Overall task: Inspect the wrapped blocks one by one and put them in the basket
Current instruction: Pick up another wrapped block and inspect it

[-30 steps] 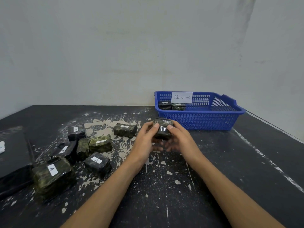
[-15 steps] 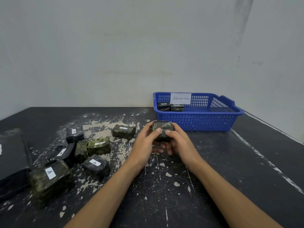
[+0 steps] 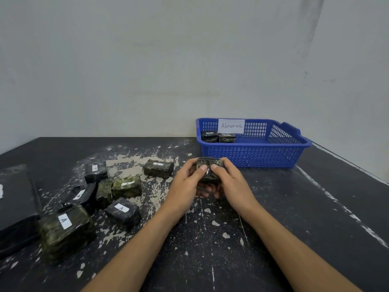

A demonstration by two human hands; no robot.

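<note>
Head view shows your left hand (image 3: pixel 186 182) and right hand (image 3: pixel 229 182) both gripping one wrapped block (image 3: pixel 209 169) just before the basket (image 3: pixel 252 157); inspection seems underway, so next lift it over the rim.

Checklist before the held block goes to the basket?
1. Grip: the held block is gripped from both sides by the left hand and the right hand: ok.
2. Block off the table: ok.
3. Path to the basket: nothing stands between: ok.
4. Room in the basket: two blocks sit in its far left corner and the rest of the floor looks free: ok.
5. White label on the held block: none on the faces shown: cannot tell.
6. Wrap intact: too small and glossy to judge: cannot tell.
</note>
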